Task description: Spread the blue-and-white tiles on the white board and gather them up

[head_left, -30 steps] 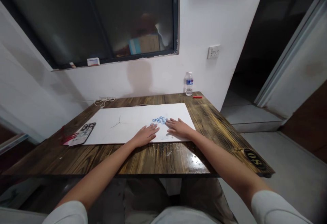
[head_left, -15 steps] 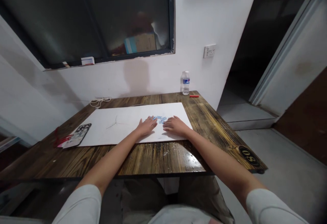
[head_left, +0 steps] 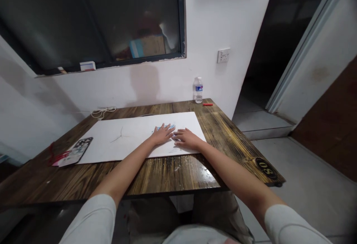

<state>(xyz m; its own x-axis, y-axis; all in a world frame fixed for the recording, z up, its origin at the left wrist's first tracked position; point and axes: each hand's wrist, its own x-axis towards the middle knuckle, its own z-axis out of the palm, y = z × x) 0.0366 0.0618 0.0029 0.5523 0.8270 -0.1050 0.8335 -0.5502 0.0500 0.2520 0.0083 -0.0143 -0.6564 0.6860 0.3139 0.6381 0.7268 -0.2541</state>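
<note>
My left hand (head_left: 161, 134) lies palm down with fingers spread over a cluster of small blue-and-white pieces (head_left: 173, 126), whose kind is too small to make out. Beside it, my right hand (head_left: 186, 139) rests flat, fingers stretched toward the left one, nearly touching it. Both hands are on a white board (head_left: 134, 140), on the wooden table. Part of the cluster is hidden under the left fingers. Whether anything lies beneath the right palm cannot be seen. Thin dark lines (head_left: 121, 135) show on the board's left half.
A phone in a patterned case (head_left: 80, 149), with a red strap (head_left: 60, 157), overlaps the board's left end. A water bottle (head_left: 198, 91) and a red pen (head_left: 208, 104) are at the table's back right. A white cable (head_left: 102, 111) lies back left. A number plate (head_left: 265, 167) marks the front right corner.
My hands have come closer together, and the left hand covers more of the blue-and-white pieces. Fewer pieces show between the hands. The camera view has shifted slightly.
</note>
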